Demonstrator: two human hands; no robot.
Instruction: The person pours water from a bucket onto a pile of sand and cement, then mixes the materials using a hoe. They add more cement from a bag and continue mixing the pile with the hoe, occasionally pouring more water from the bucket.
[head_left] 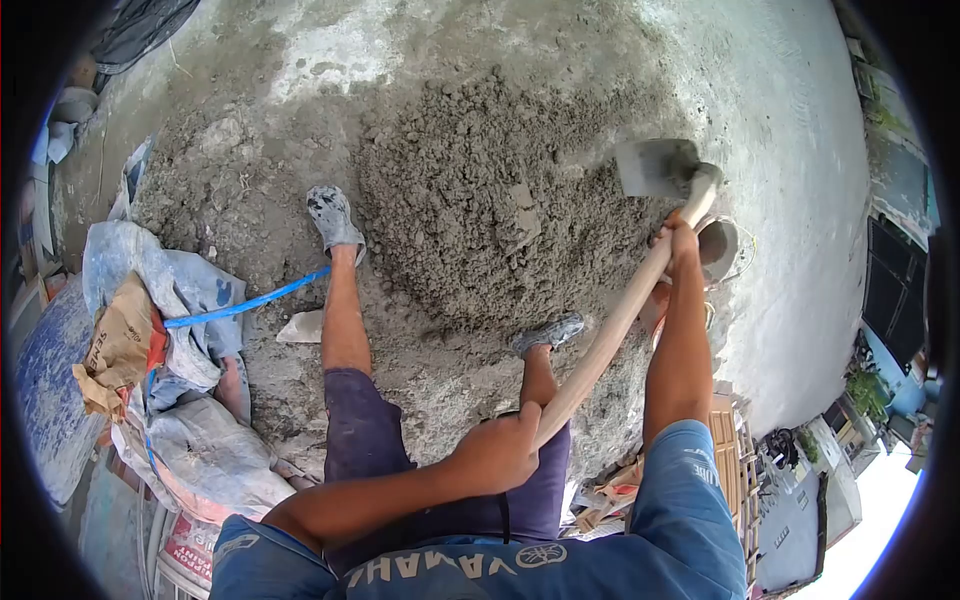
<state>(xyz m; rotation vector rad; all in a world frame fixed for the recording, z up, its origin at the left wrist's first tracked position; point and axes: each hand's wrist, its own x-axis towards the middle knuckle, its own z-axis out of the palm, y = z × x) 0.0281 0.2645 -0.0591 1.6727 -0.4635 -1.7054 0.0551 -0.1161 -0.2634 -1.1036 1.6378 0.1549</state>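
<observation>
Both my hands grip a hoe (608, 335) with a long pale wooden handle that slants up to the right. My left hand (498, 452) is closed around the handle's near end, in front of my thighs. Farther up, my right hand (680, 240) wraps the handle just below the head. The hoe's flat metal blade (650, 168), slightly blurred, hangs over the right edge of a broad heap of wet grey mortar (450, 200). A flatter patch of the mix lies amid the heap.
My shoes (336, 218) stand at the heap's near side. A round bucket (716, 250) sits right of the hoe. At left are crumpled sacks (215, 440), a torn brown cement bag (125, 340) and a blue hose (245, 303). Concrete floor (790, 200) extends right.
</observation>
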